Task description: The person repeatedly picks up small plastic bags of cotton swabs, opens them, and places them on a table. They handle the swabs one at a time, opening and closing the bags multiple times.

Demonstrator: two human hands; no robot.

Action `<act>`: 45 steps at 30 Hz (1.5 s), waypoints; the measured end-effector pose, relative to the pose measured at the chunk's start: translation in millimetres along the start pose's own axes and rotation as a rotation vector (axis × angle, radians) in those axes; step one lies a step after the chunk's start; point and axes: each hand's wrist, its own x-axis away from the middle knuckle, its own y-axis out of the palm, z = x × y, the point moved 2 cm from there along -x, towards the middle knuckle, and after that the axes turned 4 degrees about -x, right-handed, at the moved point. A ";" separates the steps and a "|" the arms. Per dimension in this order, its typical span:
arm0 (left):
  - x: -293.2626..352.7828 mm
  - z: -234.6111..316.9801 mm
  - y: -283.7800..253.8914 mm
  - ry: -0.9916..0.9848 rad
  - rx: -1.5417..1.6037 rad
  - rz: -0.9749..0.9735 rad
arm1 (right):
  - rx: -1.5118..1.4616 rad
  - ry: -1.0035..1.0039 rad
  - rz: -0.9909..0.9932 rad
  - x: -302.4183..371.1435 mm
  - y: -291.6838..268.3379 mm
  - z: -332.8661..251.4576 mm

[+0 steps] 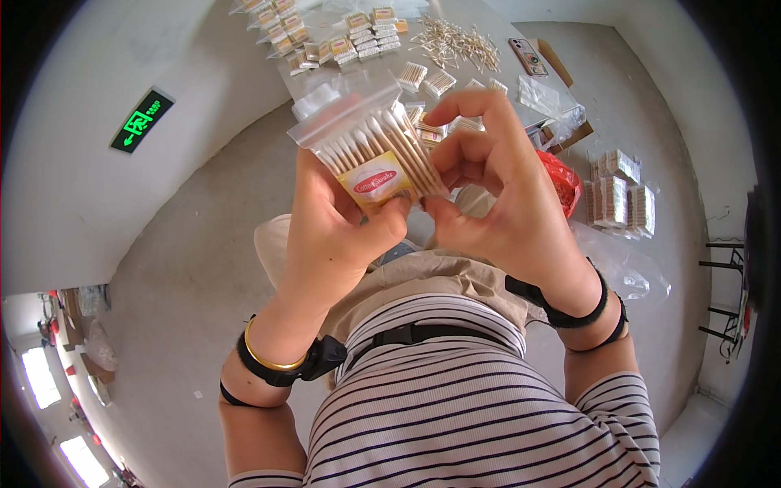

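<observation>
Clear zip bag (366, 159), one, above the lap: cotton swabs (358, 140), yellow label (376, 175); bottom edge partly hidden by a thumb. Left hand (338, 236): grasping the bag. Right hand (508, 207): fingers curled at its right edge; firmness of hold cannot be told. Red plastic bag (563, 180): partly behind right hand, contents indistinct. Table (474, 13), farther, top cut off: loose swabs (457, 45), stacked filled bags (362, 34).

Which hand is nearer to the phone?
Right. The right hand is below the phone in the picture; the left hand, holding the swab packet, is farther off to the left.
</observation>
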 end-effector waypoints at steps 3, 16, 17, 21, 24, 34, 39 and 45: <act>-1.7 -2.1 -5.4 -0.063 0.053 -0.032 | -0.097 0.075 -0.029 -1.6 -4.2 -3.7; -4.3 7.9 -7.2 -0.116 0.087 -0.083 | -0.418 0.250 -0.098 -1.8 -13.9 -5.4; -2.1 11.7 -6.1 -0.129 0.091 -0.074 | -0.422 0.246 -0.102 -1.3 -13.9 -5.0; 0.0 12.0 -7.0 -0.134 0.072 0.012 | -0.345 0.203 -0.104 0.6 -12.4 -2.9; 0.7 13.1 -9.3 -0.124 0.053 0.055 | -0.254 0.148 -0.075 3.3 -9.9 -6.3; -1.6 18.0 -10.2 0.065 -0.017 -0.005 | -0.116 0.045 -0.078 7.8 -5.3 -13.6; 1.5 20.6 -6.0 0.040 0.016 0.007 | -0.244 0.103 -0.097 8.1 -8.1 -11.2; 0.5 25.6 -4.4 0.018 0.009 -0.010 | -0.323 0.081 -0.071 6.7 -9.0 -6.7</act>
